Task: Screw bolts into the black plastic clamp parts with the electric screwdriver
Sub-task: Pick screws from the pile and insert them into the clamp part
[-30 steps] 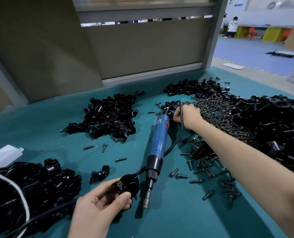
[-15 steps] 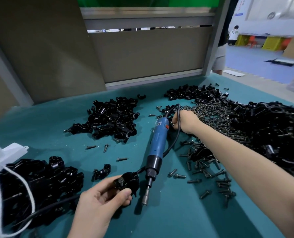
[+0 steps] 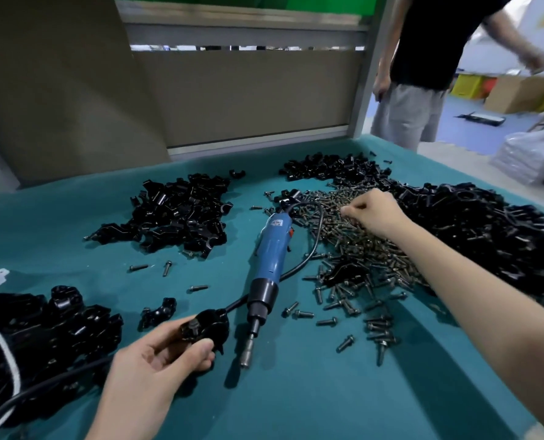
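Gripping a black clamp part (image 3: 207, 329) between the thumb and curled fingers, the left hand (image 3: 156, 360) holds it low over the near area of the teal worktop (image 3: 296, 404); a bolt head shows on the upper face of the part. The right hand (image 3: 373, 214) reaches to the far right and rests on the bolt heap (image 3: 356, 249), fingers curled and thumb brought against the fingertips; whether a bolt is pinched between them cannot be told. The electric screwdriver (image 3: 269, 265) lies unheld on the worktop between the two hands, blue body pointing away, black collar and metal bit toward the person, bit tip just right of the held clamp part. Its black cord (image 3: 316, 236) loops from the far end, runs beside the bolt heap and passes under the tool body. Loose bolts (image 3: 343, 308) lie scattered right of the screwdriver. Unassembled clamp parts form a centre pile (image 3: 181, 214) left of the tool and a large right pile (image 3: 486, 236) beyond the bolt heap. A further near-left pile (image 3: 42, 335) lies beside the left hand. A second person (image 3: 423, 74) stands behind the worktop at the far right.
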### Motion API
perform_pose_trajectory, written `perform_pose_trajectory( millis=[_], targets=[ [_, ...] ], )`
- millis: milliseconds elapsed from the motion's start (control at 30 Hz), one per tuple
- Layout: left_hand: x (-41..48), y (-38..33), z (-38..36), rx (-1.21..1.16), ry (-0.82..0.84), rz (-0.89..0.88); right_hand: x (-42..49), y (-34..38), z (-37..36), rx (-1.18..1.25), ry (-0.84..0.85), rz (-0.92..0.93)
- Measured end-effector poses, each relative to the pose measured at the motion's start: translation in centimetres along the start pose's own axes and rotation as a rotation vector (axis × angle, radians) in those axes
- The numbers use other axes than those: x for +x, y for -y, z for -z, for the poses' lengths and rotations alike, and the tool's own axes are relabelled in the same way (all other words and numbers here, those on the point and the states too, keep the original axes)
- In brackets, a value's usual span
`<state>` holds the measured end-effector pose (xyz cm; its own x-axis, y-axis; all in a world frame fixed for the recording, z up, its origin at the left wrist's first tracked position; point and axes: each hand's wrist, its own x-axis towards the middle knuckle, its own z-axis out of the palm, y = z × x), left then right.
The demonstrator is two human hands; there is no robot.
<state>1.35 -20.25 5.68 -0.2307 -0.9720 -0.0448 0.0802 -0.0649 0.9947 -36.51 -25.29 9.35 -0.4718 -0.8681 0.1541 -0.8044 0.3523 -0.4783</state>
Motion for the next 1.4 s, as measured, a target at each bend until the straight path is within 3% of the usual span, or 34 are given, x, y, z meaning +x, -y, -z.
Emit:
perform_pose_trajectory(
  millis=[100,267,433,567,833,1200,1400],
  targets=[
    [-0.1,-0.2,-0.2,0.010,-0.008,0.011,0.4,-1.1,1.3,-0.035,-0.049,-0.027],
    [-0.2,-0.2,-0.5,0.005,-0.029,0.020,0.6,-1.9,0.4,-0.111,0.100,-0.028],
    [-0.1,-0.1,-0.5,0.007,-0.042,0.022,1.3,-1.2,-1.3,-0.134,0.016,-0.001],
    [0.1,0.1,-0.4,0.007,-0.059,0.007,2.1,-2.1,-0.5,-0.141,-0.069,-0.122],
    [0.4,0.6,-0.6,0.009,-0.081,-0.024,3.1,-3.6,1.1,-0.225,0.208,-0.078],
    [0.0,0.2,-0.6,-0.011,-0.057,-0.001,3.3,-2.7,1.3,-0.239,0.250,-0.037],
    [0.0,0.0,-0.6,-0.011,-0.026,-0.020,2.5,-1.6,0.4,-0.408,0.222,-0.004]
  ],
)
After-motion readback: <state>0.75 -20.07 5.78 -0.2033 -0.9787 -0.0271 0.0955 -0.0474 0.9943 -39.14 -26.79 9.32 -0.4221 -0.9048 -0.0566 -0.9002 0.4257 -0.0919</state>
